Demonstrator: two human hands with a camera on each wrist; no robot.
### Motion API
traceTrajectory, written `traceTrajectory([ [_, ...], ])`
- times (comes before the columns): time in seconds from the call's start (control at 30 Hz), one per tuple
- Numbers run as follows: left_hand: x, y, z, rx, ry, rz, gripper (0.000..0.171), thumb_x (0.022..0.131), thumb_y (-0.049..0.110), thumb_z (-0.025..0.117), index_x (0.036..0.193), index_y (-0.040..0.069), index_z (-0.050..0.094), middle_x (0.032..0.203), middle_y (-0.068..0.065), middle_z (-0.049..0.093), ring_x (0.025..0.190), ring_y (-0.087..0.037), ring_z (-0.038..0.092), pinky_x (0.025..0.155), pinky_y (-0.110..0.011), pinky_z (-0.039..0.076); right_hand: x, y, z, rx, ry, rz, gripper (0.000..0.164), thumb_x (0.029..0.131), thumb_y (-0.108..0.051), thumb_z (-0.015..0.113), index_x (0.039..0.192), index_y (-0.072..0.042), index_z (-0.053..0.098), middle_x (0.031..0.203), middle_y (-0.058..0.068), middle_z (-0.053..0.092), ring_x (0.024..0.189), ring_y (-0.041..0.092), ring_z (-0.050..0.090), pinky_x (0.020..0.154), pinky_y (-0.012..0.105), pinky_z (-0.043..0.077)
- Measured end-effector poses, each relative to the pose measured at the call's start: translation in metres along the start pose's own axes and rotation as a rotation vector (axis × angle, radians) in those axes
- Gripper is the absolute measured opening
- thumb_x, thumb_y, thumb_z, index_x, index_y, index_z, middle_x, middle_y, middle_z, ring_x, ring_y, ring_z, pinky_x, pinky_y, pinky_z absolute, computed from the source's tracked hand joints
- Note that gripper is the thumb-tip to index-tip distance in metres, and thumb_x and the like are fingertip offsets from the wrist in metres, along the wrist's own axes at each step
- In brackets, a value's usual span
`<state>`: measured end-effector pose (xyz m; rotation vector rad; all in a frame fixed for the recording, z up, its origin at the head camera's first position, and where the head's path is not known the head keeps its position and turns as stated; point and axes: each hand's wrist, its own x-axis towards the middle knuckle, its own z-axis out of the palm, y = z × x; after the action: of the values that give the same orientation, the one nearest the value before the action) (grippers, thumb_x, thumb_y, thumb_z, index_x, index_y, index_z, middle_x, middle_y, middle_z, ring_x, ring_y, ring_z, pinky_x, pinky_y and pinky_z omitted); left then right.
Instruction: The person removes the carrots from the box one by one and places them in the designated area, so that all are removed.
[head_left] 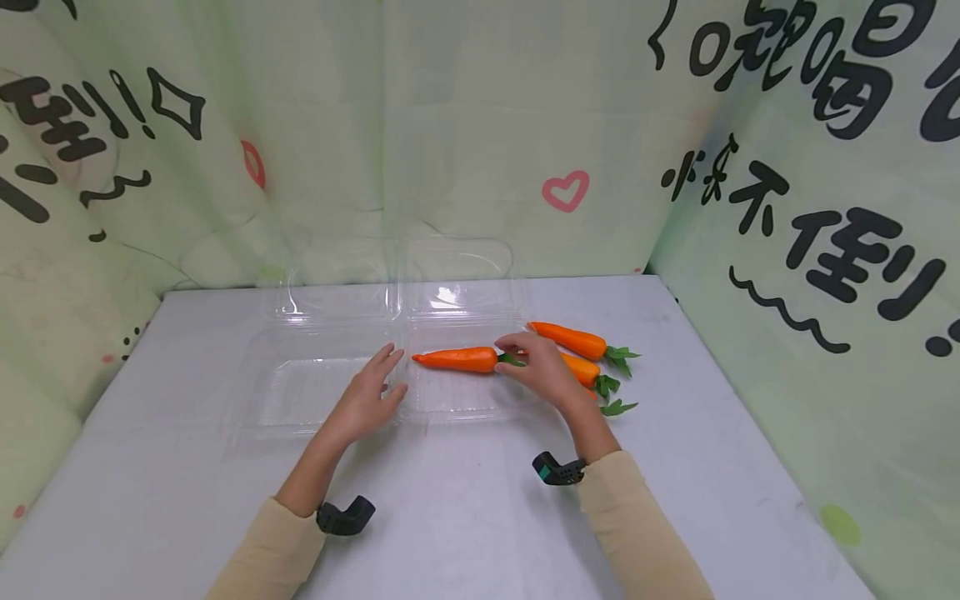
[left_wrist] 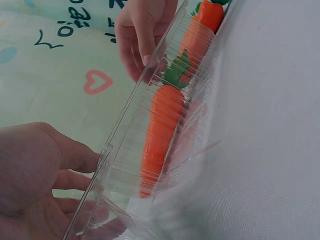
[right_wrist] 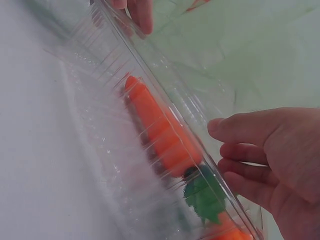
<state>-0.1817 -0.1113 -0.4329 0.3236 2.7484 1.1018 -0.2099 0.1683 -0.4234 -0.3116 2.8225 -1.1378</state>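
Observation:
An orange toy-like carrot (head_left: 457, 359) with green leaves lies in the right clear plastic box (head_left: 450, 404), its tip to the left. Around its leaf end is my right hand (head_left: 543, 371); the right wrist view shows thumb and fingers apart at the box rim, with nothing between them. My left hand (head_left: 366, 398) touches the inner rim between the two boxes, fingers extended and spread. To the right of the box lie more carrots: one at the back (head_left: 570, 338), another carrot (head_left: 581, 368) in front of it, and a third mostly hidden by my right hand, its leaves (head_left: 618, 407) showing.
A second clear box (head_left: 292, 392) stands open on the left, and both lids (head_left: 457, 296) are raised at the back. The white table (head_left: 465, 508) meets a pale green printed curtain (head_left: 465, 125) behind and at the sides.

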Motion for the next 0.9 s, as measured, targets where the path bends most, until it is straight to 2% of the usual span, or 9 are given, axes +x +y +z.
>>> traceTrajectory([
  [0.13,0.000,0.000,0.000,-0.001,0.005,0.001,0.060,0.097,0.019,0.054,0.151,0.007,0.031,0.160,-0.018,0.021,0.128,-0.039,0.053,0.096,-0.048,0.052,0.004,-0.001,0.002,-0.016,0.007,-0.039,0.042,0.086,-0.016,0.073,0.124,-0.005,0.063,0.123,0.009,0.067,0.114,0.025,0.062,0.117,0.045,0.034],
  [0.23,-0.001,0.000,0.000,0.000,0.007,0.004,0.060,0.097,0.019,0.054,0.151,0.007,0.031,0.160,-0.018,0.021,0.128,-0.039,0.053,0.096,-0.049,0.052,0.007,-0.003,0.005,-0.035,0.007,-0.055,0.041,0.086,-0.016,0.073,0.124,-0.005,0.064,0.122,0.009,0.066,0.113,0.025,0.062,0.116,0.045,0.036],
  [0.37,-0.001,-0.001,0.000,0.000,0.007,0.002,0.060,0.097,0.019,0.054,0.151,0.007,0.031,0.160,-0.018,0.021,0.127,-0.040,0.053,0.097,-0.049,0.051,0.010,-0.005,0.008,-0.041,-0.009,-0.022,0.041,0.086,-0.016,0.073,0.125,-0.007,0.063,0.124,0.008,0.065,0.116,0.026,0.059,0.103,0.041,0.050],
  [0.9,-0.001,-0.001,-0.001,-0.013,-0.003,0.001,0.060,0.097,0.019,0.054,0.151,0.007,0.031,0.160,-0.017,0.021,0.127,-0.039,0.054,0.098,-0.049,0.051,0.025,-0.009,0.022,-0.157,-0.091,0.066,0.043,0.087,-0.019,0.072,0.129,-0.012,0.061,0.127,0.005,0.062,0.118,0.023,0.055,0.108,0.042,0.046],
])
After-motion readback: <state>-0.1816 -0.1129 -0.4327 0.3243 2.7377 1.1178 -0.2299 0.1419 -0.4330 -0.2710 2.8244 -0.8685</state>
